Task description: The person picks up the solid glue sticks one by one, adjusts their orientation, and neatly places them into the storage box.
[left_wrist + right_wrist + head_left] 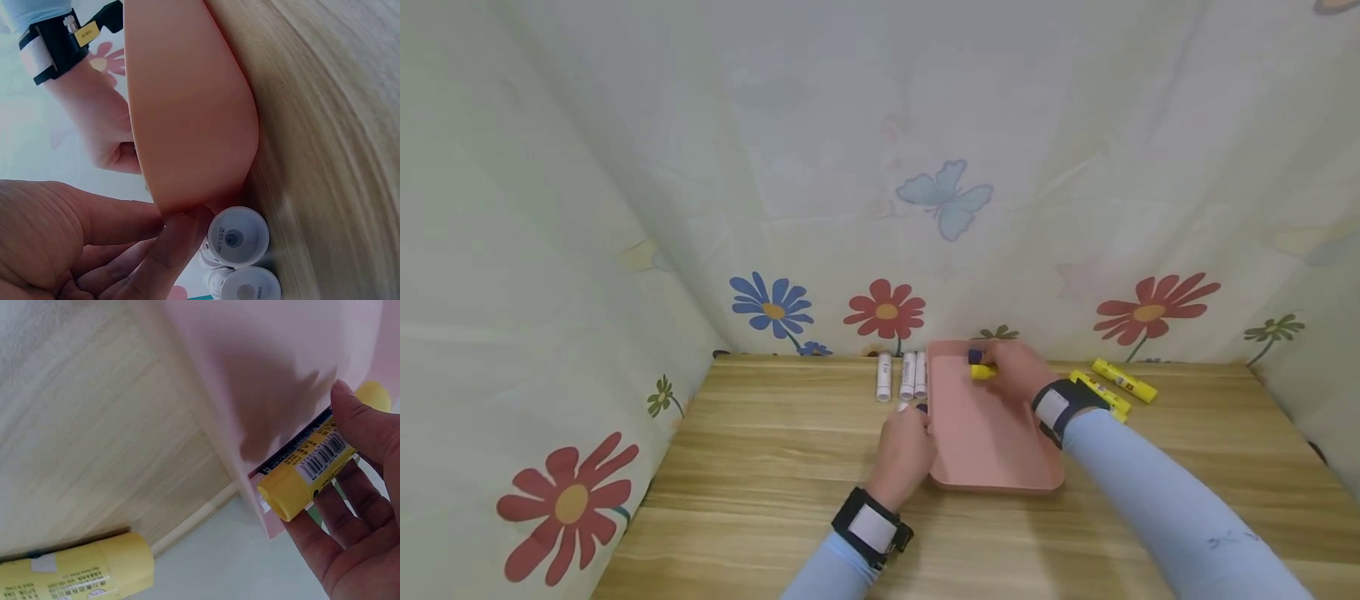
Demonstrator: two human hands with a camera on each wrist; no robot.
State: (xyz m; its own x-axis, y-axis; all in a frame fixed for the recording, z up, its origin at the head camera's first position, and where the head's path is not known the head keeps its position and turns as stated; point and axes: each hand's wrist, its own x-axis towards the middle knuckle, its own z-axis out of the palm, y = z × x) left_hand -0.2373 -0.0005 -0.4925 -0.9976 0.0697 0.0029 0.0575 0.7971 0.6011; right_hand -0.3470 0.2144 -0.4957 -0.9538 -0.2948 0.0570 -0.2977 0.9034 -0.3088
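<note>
My right hand [1017,371] grips a yellow glue stick [312,459] between thumb and fingers, low over the far end of the pink tray [981,442]. A barcode label shows on the stick in the right wrist view. Right behind it lies a dark blue stick [976,356], mostly hidden by the yellow one. At the tray's left side, my left hand [904,450] pinches the rim between thumb and finger, as the left wrist view shows. White tubes [238,237] sit close by those fingertips, their round ends facing the camera.
White tubes [884,377] stand in a row left of the tray, by the back edge of the wooden table [760,467]. Several yellow glue sticks [1125,381] lie to its right. A flowered curtain [820,208] hangs behind the table.
</note>
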